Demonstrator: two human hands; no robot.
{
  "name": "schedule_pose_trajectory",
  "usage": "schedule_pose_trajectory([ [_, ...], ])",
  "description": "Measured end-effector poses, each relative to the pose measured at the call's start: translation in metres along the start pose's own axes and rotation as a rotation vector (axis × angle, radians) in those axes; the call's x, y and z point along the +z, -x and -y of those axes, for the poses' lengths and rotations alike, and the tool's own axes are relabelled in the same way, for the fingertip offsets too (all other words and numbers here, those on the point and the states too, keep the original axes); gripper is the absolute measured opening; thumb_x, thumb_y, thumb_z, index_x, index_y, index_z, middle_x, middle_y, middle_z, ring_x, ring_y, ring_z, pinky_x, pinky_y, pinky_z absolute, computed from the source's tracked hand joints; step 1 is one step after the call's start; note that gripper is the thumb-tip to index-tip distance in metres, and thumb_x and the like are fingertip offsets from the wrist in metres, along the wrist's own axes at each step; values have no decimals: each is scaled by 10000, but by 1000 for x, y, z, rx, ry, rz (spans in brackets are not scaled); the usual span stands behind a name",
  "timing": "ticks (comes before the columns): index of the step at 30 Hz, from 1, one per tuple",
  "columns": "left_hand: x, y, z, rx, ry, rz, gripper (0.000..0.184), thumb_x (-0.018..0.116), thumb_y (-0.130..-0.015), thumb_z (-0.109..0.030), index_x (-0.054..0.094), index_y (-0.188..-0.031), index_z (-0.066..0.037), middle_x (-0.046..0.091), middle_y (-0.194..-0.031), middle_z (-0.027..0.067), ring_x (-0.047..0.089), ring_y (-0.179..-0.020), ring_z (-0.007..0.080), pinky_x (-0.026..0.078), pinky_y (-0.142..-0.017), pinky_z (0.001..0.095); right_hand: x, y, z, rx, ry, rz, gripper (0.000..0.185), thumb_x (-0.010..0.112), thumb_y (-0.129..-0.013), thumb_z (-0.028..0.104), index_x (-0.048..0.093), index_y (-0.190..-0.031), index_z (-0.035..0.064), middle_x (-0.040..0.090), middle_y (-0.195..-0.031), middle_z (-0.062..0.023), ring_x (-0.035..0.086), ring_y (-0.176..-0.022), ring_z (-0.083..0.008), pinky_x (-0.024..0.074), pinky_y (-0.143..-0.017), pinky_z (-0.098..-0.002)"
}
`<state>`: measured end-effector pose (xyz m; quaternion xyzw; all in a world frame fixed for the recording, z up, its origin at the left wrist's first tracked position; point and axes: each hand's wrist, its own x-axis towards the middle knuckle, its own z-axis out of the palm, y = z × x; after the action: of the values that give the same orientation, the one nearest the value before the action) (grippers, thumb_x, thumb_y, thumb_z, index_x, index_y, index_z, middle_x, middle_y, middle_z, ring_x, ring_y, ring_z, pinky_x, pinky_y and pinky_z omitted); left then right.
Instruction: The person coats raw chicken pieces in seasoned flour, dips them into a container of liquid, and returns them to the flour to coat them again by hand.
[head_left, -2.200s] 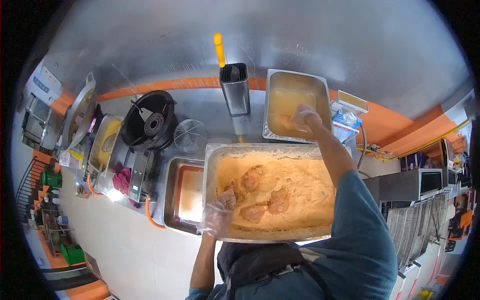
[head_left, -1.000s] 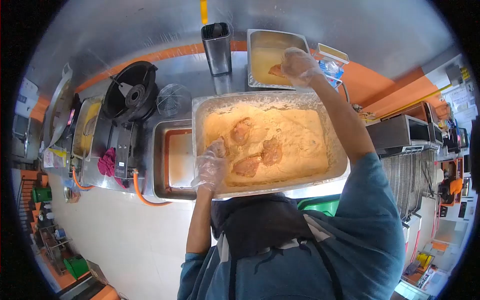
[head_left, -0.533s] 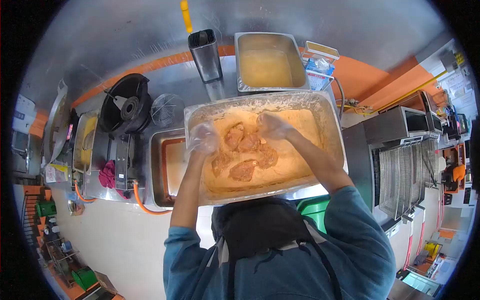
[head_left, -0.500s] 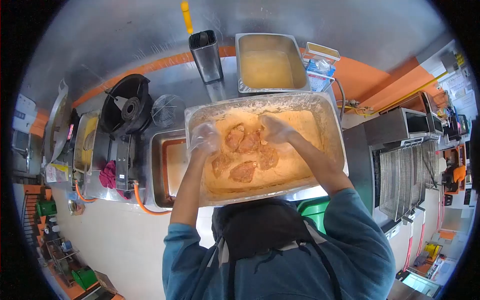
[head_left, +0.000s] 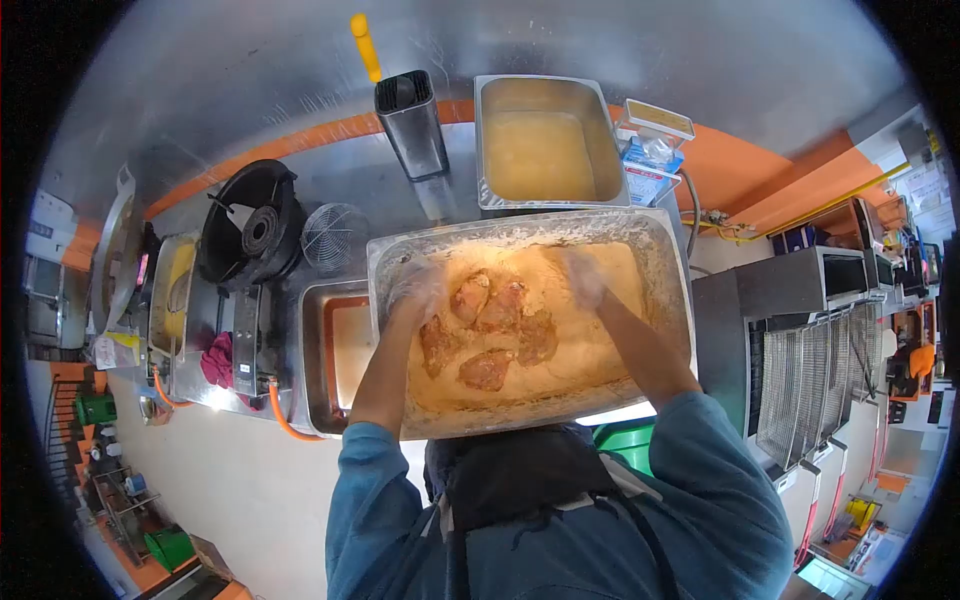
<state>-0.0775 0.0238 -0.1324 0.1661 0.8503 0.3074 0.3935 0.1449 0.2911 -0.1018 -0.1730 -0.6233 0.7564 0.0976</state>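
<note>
Several raw chicken pieces [head_left: 487, 369], lightly dusted, lie grouped in the pale flour [head_left: 590, 350] of a large metal pan [head_left: 682, 300]. My left hand [head_left: 416, 286], in a clear plastic glove, is in the flour at the pan's left side, beside the chicken. On the other side, my right hand [head_left: 584, 277], likewise gloved, dips into the flour right of the pieces and apart from them. Motion blur and flour hide the fingers of both hands, so what they hold, if anything, does not show.
Behind the pan stands a metal container of yellowish liquid [head_left: 540, 155], beside a dark knife block [head_left: 412, 125]. A reddish-stained tray [head_left: 340, 340], a wire strainer [head_left: 330, 237] and a black burner [head_left: 255, 225] are to the left. Fryer baskets [head_left: 805, 385] hang at right.
My right hand has moved right, away from the chicken, and lower into the flour. My left hand has shifted slightly, staying at the left side. The chicken pieces keep their arrangement; the whole view has tilted slightly.
</note>
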Motion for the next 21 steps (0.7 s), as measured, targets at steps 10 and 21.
schedule_pose_trajectory([
  [10, -33, 99, -96, 120, 90, 69, 366, 435, -839, -377, 553, -727, -50, 552, -707, 47, 511, -626, 179, 419, -577, 282, 105, -10, 64, 423, 31, 70, 405, 466, -853, 291, 495, -1100, -29, 496, -1147, -133, 448, -1082, -239, 363, -917, -341],
  [21, -19, 62, -48, 434, -1076, 166, 194, 495, -811, -229, 560, -864, -53, 575, -771, 32, 537, -717, 155, 430, -628, 281, 37, 16, 22, 384, -160, 15, 418, 425, -857, 241, 409, -1205, 10, 485, -1158, -138, 473, -964, -188, 424, -801, -331],
])
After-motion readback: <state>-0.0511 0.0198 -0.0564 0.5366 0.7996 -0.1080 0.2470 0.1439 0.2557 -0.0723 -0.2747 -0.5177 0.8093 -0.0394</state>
